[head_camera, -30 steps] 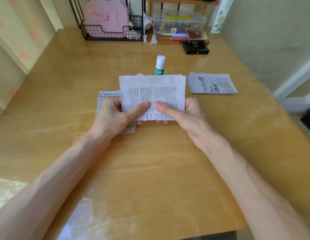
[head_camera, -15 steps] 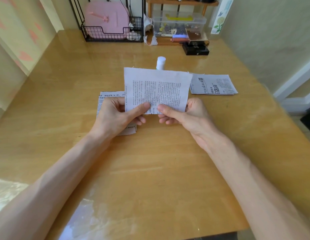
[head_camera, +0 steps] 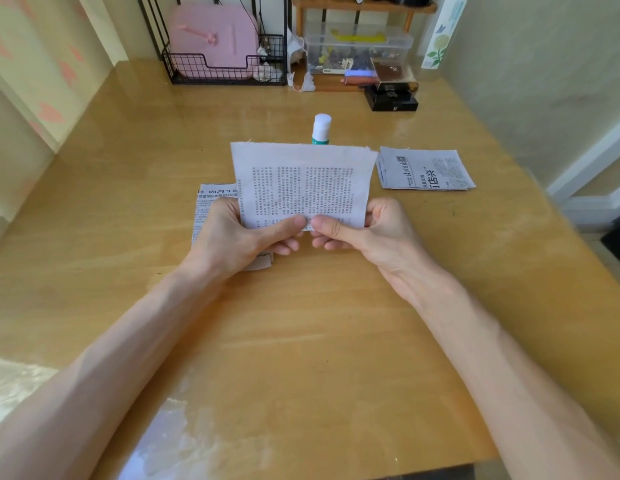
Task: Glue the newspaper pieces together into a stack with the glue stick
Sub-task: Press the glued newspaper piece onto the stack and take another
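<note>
A newspaper piece (head_camera: 303, 181) with columns of small print is held up above the table, tilted toward me. My left hand (head_camera: 232, 237) pinches its lower left edge and my right hand (head_camera: 367, 230) pinches its lower right edge, thumbs nearly meeting on the front. Under my left hand a second newspaper piece (head_camera: 211, 206) lies flat on the wooden table (head_camera: 301, 341). Further newspaper pieces (head_camera: 424, 169) lie in a pile to the right. The glue stick (head_camera: 321, 129) with a white cap stands upright behind the held piece, its base hidden.
Along the far edge stand a black wire rack (head_camera: 225, 69) holding a pink case, a clear plastic box (head_camera: 357, 46) on a wooden shelf and a black box (head_camera: 391, 97). A wall runs close on the right.
The held newspaper piece rose and tilted toward me, then came back down a little. My thumbs have slid closer together along its lower edge.
</note>
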